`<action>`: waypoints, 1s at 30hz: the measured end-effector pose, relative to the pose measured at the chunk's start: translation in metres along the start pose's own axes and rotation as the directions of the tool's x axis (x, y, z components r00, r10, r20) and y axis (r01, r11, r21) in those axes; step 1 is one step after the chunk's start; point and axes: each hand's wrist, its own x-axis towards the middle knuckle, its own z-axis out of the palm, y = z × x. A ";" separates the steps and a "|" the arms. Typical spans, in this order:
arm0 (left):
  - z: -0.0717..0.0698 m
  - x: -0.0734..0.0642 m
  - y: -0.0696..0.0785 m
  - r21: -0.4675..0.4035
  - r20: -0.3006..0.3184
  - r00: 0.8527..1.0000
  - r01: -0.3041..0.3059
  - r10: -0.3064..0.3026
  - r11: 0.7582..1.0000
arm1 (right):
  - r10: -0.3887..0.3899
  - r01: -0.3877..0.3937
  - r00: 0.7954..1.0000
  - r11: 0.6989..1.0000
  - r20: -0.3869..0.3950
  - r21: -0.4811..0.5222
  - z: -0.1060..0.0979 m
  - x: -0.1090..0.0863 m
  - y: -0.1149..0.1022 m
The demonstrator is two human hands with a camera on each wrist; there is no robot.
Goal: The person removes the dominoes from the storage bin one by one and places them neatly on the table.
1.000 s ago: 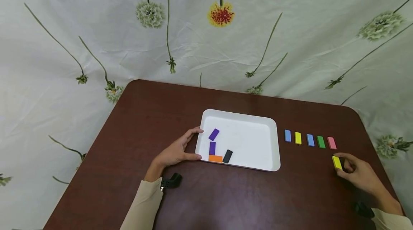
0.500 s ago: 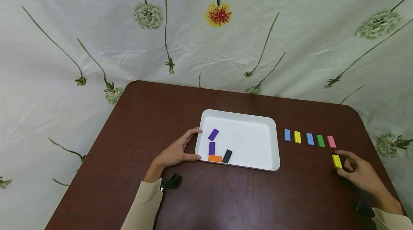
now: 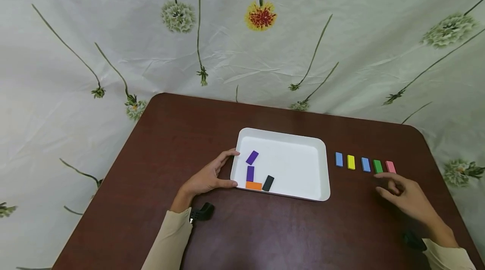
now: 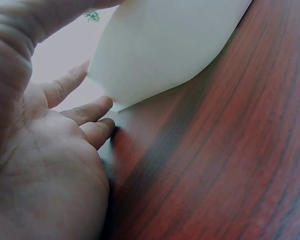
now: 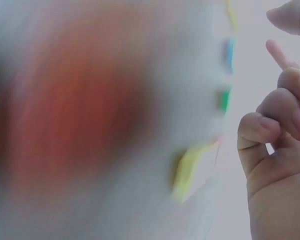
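My left hand [image 3: 204,178] lies at the white tray [image 3: 291,164], thumb and index finger spread along its left side and touching it. In the left wrist view its fingertips touch the tray's outer wall [image 4: 160,55]. My right hand [image 3: 409,198] is above the table near the row of coloured blocks, thumb and index finger apart with nothing between them. A yellow block [image 5: 187,172] shows beside it in the right wrist view; the hand hides this block in the head view. Inside the tray lie two purple blocks [image 3: 250,173], an orange block [image 3: 253,185] and a black block [image 3: 268,183].
Right of the tray runs a spaced row: a blue block [image 3: 339,159], a yellow block [image 3: 351,162], another blue block [image 3: 365,164], a green block [image 3: 377,166] and a pink block [image 3: 390,167]. The brown table [image 3: 182,126] ends at a flowered cloth [image 3: 227,42].
My right hand has let go of the yellow block it held and moved left, toward the green block. The left hand stays at the tray.
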 end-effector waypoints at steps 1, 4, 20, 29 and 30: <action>0.000 0.000 0.000 -0.002 -0.001 1.000 -0.001 0.001 1.000 | -0.010 0.010 1.000 0.999 0.019 0.032 0.002 0.005 -0.005; 0.000 0.000 0.000 -0.004 -0.005 1.000 0.002 -0.002 1.000 | -0.037 0.025 0.996 0.988 0.078 0.154 0.009 0.019 -0.020; 0.000 0.000 0.000 0.001 -0.009 1.000 0.003 -0.003 1.000 | -0.042 -0.189 0.950 0.711 0.310 0.677 0.042 0.095 -0.120; 0.000 0.000 0.001 -0.007 -0.012 1.000 0.017 -0.017 1.000 | 0.018 -0.342 0.916 0.558 0.401 0.756 0.080 0.130 -0.176; 0.000 0.000 0.001 -0.005 -0.012 1.000 0.019 -0.019 1.000 | 0.038 -0.359 0.911 0.566 0.412 0.742 0.085 0.133 -0.181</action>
